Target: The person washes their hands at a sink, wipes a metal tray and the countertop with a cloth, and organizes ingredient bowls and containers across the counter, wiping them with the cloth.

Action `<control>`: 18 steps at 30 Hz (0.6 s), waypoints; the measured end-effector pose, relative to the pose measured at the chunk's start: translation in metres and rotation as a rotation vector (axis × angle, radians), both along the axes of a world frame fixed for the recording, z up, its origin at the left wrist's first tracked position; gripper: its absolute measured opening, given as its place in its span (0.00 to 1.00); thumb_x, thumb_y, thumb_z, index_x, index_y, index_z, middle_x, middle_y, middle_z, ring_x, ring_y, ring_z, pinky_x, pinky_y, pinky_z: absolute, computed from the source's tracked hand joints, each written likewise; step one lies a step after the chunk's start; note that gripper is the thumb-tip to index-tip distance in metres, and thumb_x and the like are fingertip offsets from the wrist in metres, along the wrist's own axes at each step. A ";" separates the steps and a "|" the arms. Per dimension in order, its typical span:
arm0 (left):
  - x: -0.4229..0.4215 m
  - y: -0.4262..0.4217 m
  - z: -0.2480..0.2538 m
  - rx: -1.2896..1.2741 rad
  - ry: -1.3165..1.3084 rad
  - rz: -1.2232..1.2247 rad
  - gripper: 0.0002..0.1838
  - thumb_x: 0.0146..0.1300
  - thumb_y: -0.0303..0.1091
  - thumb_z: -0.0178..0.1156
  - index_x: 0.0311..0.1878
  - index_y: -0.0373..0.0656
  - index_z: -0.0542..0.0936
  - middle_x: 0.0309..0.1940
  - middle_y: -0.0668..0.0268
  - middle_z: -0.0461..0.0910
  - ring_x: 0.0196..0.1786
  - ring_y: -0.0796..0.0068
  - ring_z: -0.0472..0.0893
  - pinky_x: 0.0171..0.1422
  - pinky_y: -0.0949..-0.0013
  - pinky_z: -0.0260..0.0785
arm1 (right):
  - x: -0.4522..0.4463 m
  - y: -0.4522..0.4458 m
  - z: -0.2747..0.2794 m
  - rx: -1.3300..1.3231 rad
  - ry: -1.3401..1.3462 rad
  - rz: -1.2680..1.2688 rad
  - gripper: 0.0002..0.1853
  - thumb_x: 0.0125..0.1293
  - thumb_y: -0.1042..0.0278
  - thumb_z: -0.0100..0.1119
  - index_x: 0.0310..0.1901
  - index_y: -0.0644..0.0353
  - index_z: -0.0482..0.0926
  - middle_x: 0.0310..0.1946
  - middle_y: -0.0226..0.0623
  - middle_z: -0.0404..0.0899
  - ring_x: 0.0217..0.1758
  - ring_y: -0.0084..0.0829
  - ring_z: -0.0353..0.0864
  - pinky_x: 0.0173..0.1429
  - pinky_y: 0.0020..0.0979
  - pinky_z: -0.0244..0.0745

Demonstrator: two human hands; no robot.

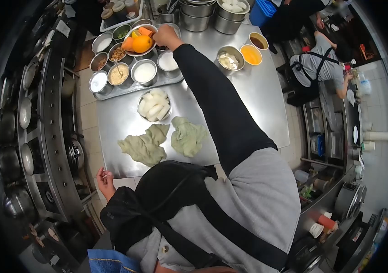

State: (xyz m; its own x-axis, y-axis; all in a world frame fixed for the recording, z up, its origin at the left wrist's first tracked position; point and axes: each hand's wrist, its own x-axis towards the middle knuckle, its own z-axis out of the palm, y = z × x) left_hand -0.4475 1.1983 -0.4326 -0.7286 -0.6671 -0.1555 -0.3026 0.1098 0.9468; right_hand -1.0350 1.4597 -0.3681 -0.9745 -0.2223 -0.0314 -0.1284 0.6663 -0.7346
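My right hand (167, 37) reaches across the steel table and is closed on the rim of a metal bowl (154, 49). That bowl holds an orange (142, 44), orange carrot-like pieces (145, 31) and a yellow piece like lemon. It overlaps the small metal containers around it; whether it rests on them I cannot tell. My left hand (105, 183) hangs by the table's near left edge, fingers loosely curled and apart, holding nothing. Closer to me lie two crumpled greenish cloths (145, 144), (188, 136) and a bowl of white cut pieces (154, 104).
A tray (125, 89) carries several containers of white powder, nuts and a tan paste (118, 74) with a spoon. Right of my arm stand a metal pot (229, 60) and two yellow cups (251, 54), (258, 41). Stoves line the left; another person (317, 68) works at right.
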 end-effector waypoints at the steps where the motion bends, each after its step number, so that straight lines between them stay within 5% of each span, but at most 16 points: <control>1: -0.001 0.000 0.003 0.022 0.004 -0.007 0.23 0.68 0.28 0.61 0.65 0.39 0.71 0.46 0.67 0.75 0.42 0.79 0.74 0.47 0.74 0.70 | -0.002 0.000 -0.005 -0.005 -0.012 0.001 0.23 0.55 0.56 0.65 0.41 0.72 0.83 0.42 0.61 0.82 0.50 0.54 0.83 0.56 0.42 0.78; 5: -0.028 -0.003 0.028 -0.015 0.048 -0.056 0.23 0.68 0.28 0.60 0.65 0.39 0.69 0.46 0.66 0.75 0.42 0.79 0.74 0.48 0.74 0.71 | -0.024 -0.013 -0.025 -0.091 -0.060 -0.015 0.25 0.53 0.56 0.66 0.45 0.73 0.83 0.45 0.64 0.81 0.52 0.55 0.82 0.57 0.43 0.78; 8: -0.057 -0.012 0.049 -0.103 0.102 -0.107 0.23 0.70 0.30 0.58 0.66 0.41 0.69 0.48 0.66 0.74 0.47 0.79 0.74 0.49 0.72 0.72 | 0.000 0.007 0.014 -0.094 -0.162 0.015 0.23 0.55 0.55 0.62 0.41 0.72 0.83 0.43 0.62 0.82 0.46 0.52 0.85 0.52 0.42 0.80; 9: -0.061 -0.016 0.053 -0.098 0.133 -0.127 0.22 0.70 0.30 0.58 0.66 0.40 0.70 0.48 0.66 0.74 0.48 0.78 0.74 0.50 0.71 0.72 | -0.022 0.016 -0.013 -0.086 0.030 0.027 0.22 0.54 0.55 0.63 0.39 0.70 0.83 0.39 0.58 0.84 0.38 0.47 0.87 0.46 0.39 0.82; 11: -0.073 -0.023 0.060 -0.087 0.208 -0.177 0.21 0.71 0.30 0.58 0.65 0.38 0.70 0.50 0.65 0.74 0.50 0.77 0.75 0.52 0.70 0.72 | 0.009 0.047 0.028 -0.314 -0.098 0.021 0.15 0.59 0.63 0.62 0.39 0.68 0.81 0.27 0.38 0.83 0.31 0.31 0.86 0.38 0.29 0.82; 12: -0.078 -0.022 0.067 -0.091 0.218 -0.172 0.20 0.70 0.29 0.58 0.64 0.37 0.71 0.48 0.65 0.75 0.48 0.77 0.75 0.51 0.71 0.72 | 0.025 0.066 0.050 -0.359 -0.123 0.060 0.10 0.62 0.65 0.62 0.40 0.62 0.79 0.28 0.31 0.80 0.24 0.21 0.77 0.31 0.23 0.76; 16: -0.107 -0.004 0.096 -0.108 0.252 -0.268 0.17 0.69 0.28 0.59 0.59 0.36 0.75 0.45 0.63 0.78 0.45 0.79 0.76 0.51 0.73 0.72 | 0.101 0.154 0.108 -0.320 -0.073 0.124 0.08 0.67 0.65 0.60 0.40 0.60 0.78 0.22 0.22 0.72 0.22 0.14 0.69 0.25 0.20 0.58; 18: -0.130 0.010 0.109 -0.064 0.261 -0.364 0.14 0.69 0.28 0.58 0.56 0.36 0.77 0.45 0.64 0.79 0.45 0.78 0.77 0.51 0.73 0.72 | 0.143 0.202 0.119 -0.254 -0.071 0.131 0.08 0.67 0.65 0.60 0.40 0.61 0.78 0.22 0.22 0.71 0.22 0.14 0.69 0.25 0.19 0.60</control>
State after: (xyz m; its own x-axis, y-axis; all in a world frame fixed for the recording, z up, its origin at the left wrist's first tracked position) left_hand -0.5775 1.2084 -0.3231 -0.9268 -0.3625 0.0982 0.0149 0.2258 0.9741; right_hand -0.8916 1.6613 -0.2489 -0.9341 -0.3560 -0.0253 -0.1442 0.4413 -0.8857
